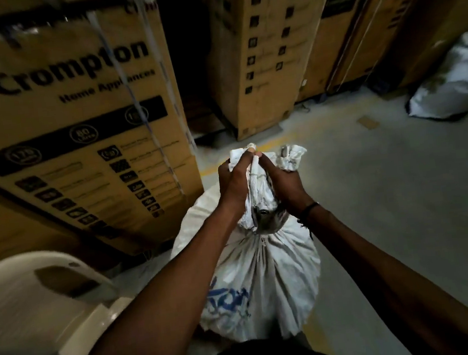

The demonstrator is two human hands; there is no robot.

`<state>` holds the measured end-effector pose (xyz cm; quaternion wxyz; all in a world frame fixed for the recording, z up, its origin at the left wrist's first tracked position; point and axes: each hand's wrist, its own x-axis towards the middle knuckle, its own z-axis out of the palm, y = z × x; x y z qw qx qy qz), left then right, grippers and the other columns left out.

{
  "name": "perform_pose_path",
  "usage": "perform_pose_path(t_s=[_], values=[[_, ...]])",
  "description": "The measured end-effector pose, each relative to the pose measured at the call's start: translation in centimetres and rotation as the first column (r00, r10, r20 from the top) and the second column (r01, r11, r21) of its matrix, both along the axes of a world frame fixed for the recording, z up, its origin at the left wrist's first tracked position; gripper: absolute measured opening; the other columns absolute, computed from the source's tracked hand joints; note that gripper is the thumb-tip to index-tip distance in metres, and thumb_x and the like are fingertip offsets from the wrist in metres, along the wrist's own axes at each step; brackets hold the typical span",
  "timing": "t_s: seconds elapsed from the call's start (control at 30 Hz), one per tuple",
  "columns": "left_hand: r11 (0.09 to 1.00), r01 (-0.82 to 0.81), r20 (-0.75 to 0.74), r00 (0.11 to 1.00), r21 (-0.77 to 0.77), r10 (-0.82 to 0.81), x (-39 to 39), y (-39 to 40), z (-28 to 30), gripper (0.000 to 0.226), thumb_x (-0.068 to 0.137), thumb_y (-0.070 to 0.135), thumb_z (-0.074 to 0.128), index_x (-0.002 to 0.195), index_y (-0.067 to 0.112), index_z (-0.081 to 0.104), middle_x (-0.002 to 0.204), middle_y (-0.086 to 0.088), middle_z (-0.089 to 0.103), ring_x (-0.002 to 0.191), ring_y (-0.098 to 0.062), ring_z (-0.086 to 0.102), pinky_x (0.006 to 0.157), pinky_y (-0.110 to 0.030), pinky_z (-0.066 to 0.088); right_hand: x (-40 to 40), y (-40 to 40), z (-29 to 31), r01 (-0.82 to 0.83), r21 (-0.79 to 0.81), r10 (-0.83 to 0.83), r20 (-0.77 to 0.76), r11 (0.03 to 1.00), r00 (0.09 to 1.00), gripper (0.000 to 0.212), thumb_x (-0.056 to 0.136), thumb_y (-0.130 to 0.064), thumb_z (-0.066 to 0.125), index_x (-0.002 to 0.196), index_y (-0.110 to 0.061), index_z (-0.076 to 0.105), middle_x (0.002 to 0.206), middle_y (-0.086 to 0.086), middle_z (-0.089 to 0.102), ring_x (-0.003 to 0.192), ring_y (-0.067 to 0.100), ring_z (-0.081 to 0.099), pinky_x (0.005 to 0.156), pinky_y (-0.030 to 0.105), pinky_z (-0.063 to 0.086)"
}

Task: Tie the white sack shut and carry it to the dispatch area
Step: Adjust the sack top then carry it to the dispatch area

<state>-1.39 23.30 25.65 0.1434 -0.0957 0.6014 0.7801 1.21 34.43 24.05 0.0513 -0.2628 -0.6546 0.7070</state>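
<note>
1. The sack (262,273) stands upright on the floor (374,190) just in front of the person, between a large carton (75,122) on the left and more cartons (265,51) behind.
2. Its mouth is gathered into a twisted neck (257,192) that rises between the two hands.
3. The left hand (234,181) is clenched round the neck and one loose end of cloth; its fingers are curled tight on the fabric.
4. The right hand (281,180) grips the other end, a crumpled tuft (291,156) sticking out above it.
5. Step in hand, as I judge it: the tying. The two ends are held up and close together, as if for a knot; whether one is already thrown I cannot tell.
6. The next move likely calls for crossing the ends and pulling them apart hard, keeping the neck pinched so it does not loosen.
7. Carrying has not begun: the sack rests on the floor.
8. Another sack (450,85) lies well apart at the right.
</note>
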Motion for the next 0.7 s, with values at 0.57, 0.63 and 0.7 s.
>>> perform_pose_path(t_s=[0.57,0.63,0.7], values=[[0.895,0.347,-0.453,0.87,0.279,-0.195,-2.4,11.1,23.0,0.031,0.082,0.034,0.079,0.102,0.01,0.081,0.112,-0.025,0.076,0.109,-0.046,0.072,0.097,-0.067,0.054,2.9,8.0,24.7,0.234,0.083,-0.146,-0.569,0.969,0.81,0.012,0.092,-0.032,0.078,0.088,-0.022,0.081,0.097,0.0,0.082,0.098,0.019,0.077,0.101,0.048,0.058],[0.88,0.385,-0.511,0.835,0.277,-0.205,-1.7,13.2,26.0,0.029,0.085,0.03,0.076,0.105,0.01,0.082,0.111,-0.019,0.078,0.108,-0.04,0.074,0.099,-0.063,0.056,3.4,10.0,27.2,0.281,0.07,-0.18,-0.616,0.957,0.767,0.017,0.088,-0.035,0.08,0.091,-0.018,0.079,0.097,0.004,0.081,0.095,0.021,0.075,0.097,0.047,0.057],[0.856,0.428,-0.552,0.805,0.29,-0.216,-1.3,15.6,28.6,0.026,0.089,0.026,0.073,0.108,0.01,0.082,0.111,-0.014,0.08,0.108,-0.033,0.075,0.101,-0.057,0.057,3.8,12.2,29.5,0.322,0.078,-0.195,-0.656,0.944,0.729,0.034,0.081,-0.046,0.082,0.097,-0.016,0.079,0.104,0.013,0.08,0.1,0.028,0.075,0.095,0.049,0.058]])
